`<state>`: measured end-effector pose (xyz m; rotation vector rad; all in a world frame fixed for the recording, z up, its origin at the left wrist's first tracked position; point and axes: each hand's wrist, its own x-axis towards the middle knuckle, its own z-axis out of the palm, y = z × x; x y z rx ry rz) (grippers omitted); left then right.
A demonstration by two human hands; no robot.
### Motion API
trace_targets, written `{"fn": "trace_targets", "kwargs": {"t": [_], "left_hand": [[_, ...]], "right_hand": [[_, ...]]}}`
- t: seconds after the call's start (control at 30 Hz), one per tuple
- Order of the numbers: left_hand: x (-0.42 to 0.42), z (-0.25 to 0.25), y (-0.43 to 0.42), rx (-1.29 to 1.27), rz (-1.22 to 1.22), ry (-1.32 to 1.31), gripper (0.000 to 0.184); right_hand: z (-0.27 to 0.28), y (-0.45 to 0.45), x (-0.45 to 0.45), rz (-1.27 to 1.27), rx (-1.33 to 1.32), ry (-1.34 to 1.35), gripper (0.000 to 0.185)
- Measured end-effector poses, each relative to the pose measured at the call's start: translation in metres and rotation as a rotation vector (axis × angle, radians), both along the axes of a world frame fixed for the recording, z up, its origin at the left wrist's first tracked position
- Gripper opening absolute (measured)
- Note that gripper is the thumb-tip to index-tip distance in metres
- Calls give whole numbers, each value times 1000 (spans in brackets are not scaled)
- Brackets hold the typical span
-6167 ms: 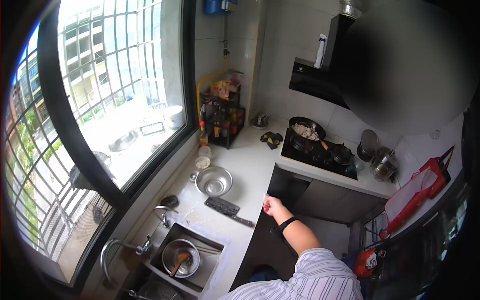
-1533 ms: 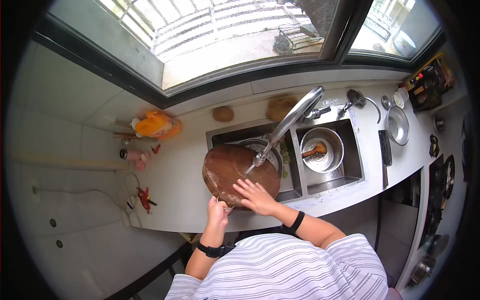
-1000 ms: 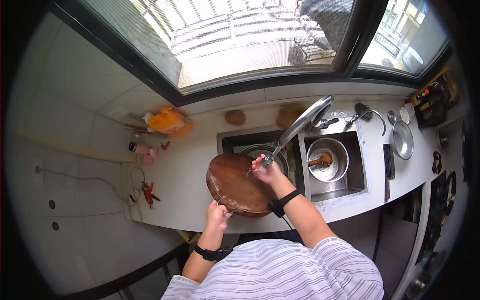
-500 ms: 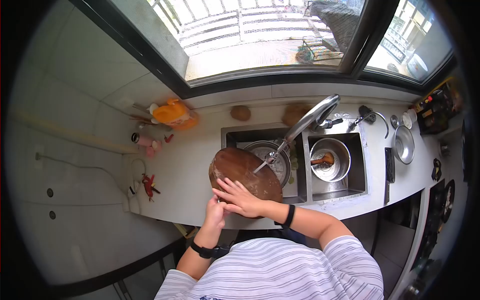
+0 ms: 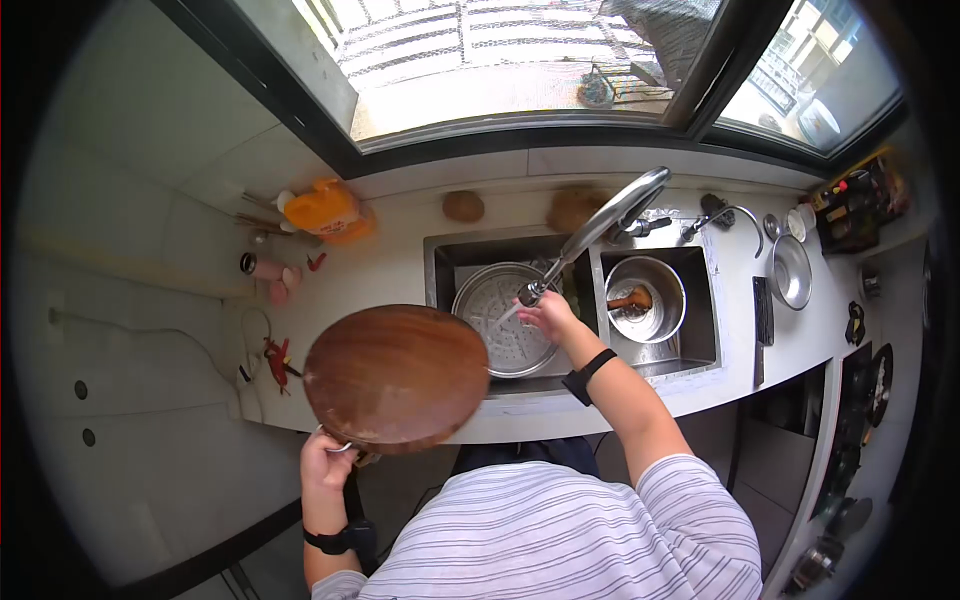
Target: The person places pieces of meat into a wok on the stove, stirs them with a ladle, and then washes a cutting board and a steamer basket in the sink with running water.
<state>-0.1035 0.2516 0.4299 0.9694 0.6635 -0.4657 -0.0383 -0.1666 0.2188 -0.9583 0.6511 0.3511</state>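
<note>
My left hand (image 5: 325,464) is closed on the metal handle at the lower left edge of a round, thick wooden cutting board (image 5: 398,375). The board is tilted over the counter's front edge, left of the sink, and looks wet. My right hand (image 5: 550,316) is by the head of the chrome faucet (image 5: 612,222), its fingers loosely apart near the running water. Below the stream, a round perforated metal pan (image 5: 478,318) sits in the left basin. A metal pot (image 5: 676,290) in the right basin holds a brown wooden-looking piece (image 5: 632,299).
On the counter (image 5: 270,345) at left lie red chillies (image 5: 280,365), a pink bottle (image 5: 262,267) and an orange jug (image 5: 325,212). Two brown roundish items lie behind the sink. To the right are a cleaver (image 5: 762,325) and a metal bowl (image 5: 791,273).
The cutting board has moved left, away from over the sink, with my left hand on its handle. My right hand has left the board and reached the faucet's stream.
</note>
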Motion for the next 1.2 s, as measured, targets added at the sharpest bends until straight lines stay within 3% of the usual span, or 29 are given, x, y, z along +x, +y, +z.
{"fn": "trace_targets", "kwargs": {"t": [0.03,0.13,0.2,0.27,0.33,0.4,0.43,0.5,0.53,0.6,0.67,0.7,0.77,0.87,0.93,0.97,1.03,1.07,1.1,1.13,1.2], "left_hand": [[0,-6,10,49,88,-3,51],[1,-37,45,103,229,-81,52],[2,-59,69,92,259,-73,55],[4,-80,94,167,338,-64,58],[0,-99,113,173,352,-47,62],[0,-119,119,169,361,-55,67],[-3,-131,117,290,330,59,68],[-6,-158,115,461,235,224,69],[-7,-176,117,513,173,279,69],[-10,-211,126,589,54,307,60],[-11,-225,119,825,-220,256,44],[-15,-236,119,949,-225,219,26],[-19,-252,124,1045,-315,227,28],[-9,-233,121,1142,-475,278,27],[-1,-208,119,1561,-980,149,19],[9,-179,106,1567,-976,134,19],[21,-126,68,1417,-812,-160,19],[25,-129,51,1086,-641,-312,19],[28,-141,32,633,-522,-284,28],[43,-108,-7,302,-539,-138,49],[57,-111,-50,-108,-527,126,80]], "right_hand": [[11,4,4,-176,202,-10,17],[21,9,10,-253,340,37,18],[8,10,3,-229,299,48,19],[-41,8,-5,-278,-190,186,24],[-102,-3,-29,-99,-717,379,28],[-168,9,-50,-117,-1169,776,30],[-156,12,-55,40,-1114,775,30],[-144,21,-62,68,-830,796,29],[-147,28,-64,-54,-602,813,28],[-180,27,-71,-99,-512,833,27],[-189,31,-73,-141,-419,857,25],[-177,30,-68,-179,-405,865,23],[-147,26,-69,-155,-374,848,21],[-112,10,-73,-80,-316,884,2],[-80,4,-78,-107,-264,861,9],[-71,-1,-81,-118,-137,870,11],[-54,2,-83,-158,24,853,16],[-49,8,-88,-159,32,847,16],[-44,16,-94,-154,0,722,15],[-38,24,-98,-150,-30,596,15],[-16,44,-98,-167,-122,465,5]]}}
